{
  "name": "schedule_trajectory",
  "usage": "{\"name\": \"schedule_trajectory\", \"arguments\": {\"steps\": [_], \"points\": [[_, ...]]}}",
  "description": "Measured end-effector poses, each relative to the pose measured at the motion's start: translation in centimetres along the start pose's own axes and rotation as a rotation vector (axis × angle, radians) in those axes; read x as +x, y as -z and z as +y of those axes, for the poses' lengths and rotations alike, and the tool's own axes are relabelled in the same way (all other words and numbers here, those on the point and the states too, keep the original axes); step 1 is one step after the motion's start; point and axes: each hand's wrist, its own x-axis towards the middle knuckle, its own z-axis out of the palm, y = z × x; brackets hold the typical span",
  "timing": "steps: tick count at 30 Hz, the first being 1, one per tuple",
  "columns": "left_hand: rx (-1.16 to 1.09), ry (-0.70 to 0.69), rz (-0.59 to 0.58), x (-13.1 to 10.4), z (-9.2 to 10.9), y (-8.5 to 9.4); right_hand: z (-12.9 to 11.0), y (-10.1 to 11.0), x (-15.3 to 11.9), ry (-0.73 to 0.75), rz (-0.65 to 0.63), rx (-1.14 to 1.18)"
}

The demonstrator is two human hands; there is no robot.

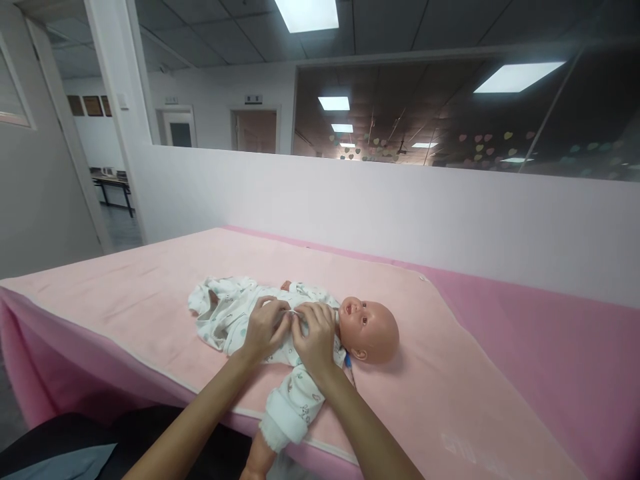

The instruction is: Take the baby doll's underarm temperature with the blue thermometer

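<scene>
A baby doll (377, 331) lies on its back with its head to the right, dressed in white printed baby clothes (225, 327). Over its chest, my left hand (267, 325) pinches the front of the garment with fingers bent inward. My right hand (315, 331) does the same just beside it, fingertips almost meeting the left ones. A thin white bit of cloth, perhaps a tie, shows between the fingertips; its exact shape is too small to tell. One sleeve (295, 403) with the doll's arm points toward me, past the table's edge. The trouser legs stretch to the left.
A peach-pink blanket (150, 287) covers the table over a darker pink cloth (540, 340). Behind stands a low white wall (350, 207) with glass above. At the left is a door (45, 153). Something small and blue (348, 361) sits by the doll's neck.
</scene>
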Motion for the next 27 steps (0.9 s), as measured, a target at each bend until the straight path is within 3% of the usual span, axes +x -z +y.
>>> {"name": "schedule_trajectory", "arguments": {"steps": [8,20,27], "points": [[-0.085,0.116,-0.025,0.17,0.25,0.07,0.31,-0.19,-0.08,0.022,-0.032,-0.042],[-0.099,0.018,-0.081,0.04,0.57,0.31,0.60,-0.50,-0.34,-0.031,-0.029,-0.042],[-0.048,-0.008,-0.021,0.12,0.54,0.05,0.51,-0.46,-0.36,-0.037,-0.029,-0.051]]}}
